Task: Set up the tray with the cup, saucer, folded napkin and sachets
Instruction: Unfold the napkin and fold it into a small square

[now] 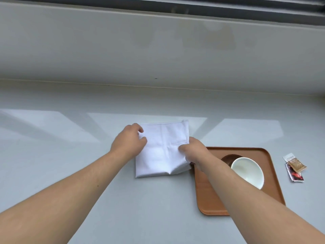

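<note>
A smooth, glossy grey surface (70,173) carries a rounded-corner brown tray (269,166) holding a round white cup (249,170) on a brown saucer (226,158). Just left of the tray lies a creased white cloth napkin (163,152), folded to a square, with the left hand (128,141) pinching its left edge in a grip and the right hand (193,152) pinching its right edge. Two small flat sachets (294,167), one tan and one red, lie overlapping on the surface right of the tray.

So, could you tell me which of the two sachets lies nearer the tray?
The brown sachet, overlapping the red-and-black sachet, sits slightly nearer the tray.
</note>
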`<action>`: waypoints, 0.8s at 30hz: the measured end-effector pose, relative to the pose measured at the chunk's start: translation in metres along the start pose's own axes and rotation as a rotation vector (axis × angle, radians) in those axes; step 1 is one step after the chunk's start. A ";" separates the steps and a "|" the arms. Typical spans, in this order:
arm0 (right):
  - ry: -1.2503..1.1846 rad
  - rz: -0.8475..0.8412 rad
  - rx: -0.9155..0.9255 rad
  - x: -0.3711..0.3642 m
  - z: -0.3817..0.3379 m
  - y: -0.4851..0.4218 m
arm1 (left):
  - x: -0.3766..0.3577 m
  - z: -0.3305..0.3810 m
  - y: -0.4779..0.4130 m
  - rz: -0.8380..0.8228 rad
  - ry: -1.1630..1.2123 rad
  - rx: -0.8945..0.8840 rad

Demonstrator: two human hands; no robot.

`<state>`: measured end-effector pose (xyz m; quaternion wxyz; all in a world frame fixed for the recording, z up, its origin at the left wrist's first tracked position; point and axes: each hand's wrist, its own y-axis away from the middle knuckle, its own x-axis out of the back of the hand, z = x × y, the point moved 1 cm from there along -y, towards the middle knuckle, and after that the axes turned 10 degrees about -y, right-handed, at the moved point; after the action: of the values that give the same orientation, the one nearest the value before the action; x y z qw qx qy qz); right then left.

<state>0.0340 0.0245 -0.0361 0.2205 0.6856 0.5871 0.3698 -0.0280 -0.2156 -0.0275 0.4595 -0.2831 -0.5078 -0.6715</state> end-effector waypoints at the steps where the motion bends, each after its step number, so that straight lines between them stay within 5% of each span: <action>1: 0.027 0.020 0.024 -0.002 0.000 -0.002 | 0.001 -0.010 -0.002 0.021 -0.014 0.058; 9: 0.364 0.303 0.331 0.005 -0.004 0.000 | -0.012 -0.037 0.002 -0.083 -0.005 0.173; 16: 0.262 0.233 0.351 0.008 -0.002 -0.004 | 0.002 -0.028 -0.012 -0.024 0.098 0.033; 24: 0.191 0.214 0.309 0.007 -0.039 -0.004 | 0.024 -0.026 -0.045 -0.185 -0.018 -0.026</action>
<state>0.0016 0.0267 -0.0128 0.0155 0.7314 0.5791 0.3598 -0.0766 -0.2447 -0.0345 0.3874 -0.2471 -0.5270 -0.7149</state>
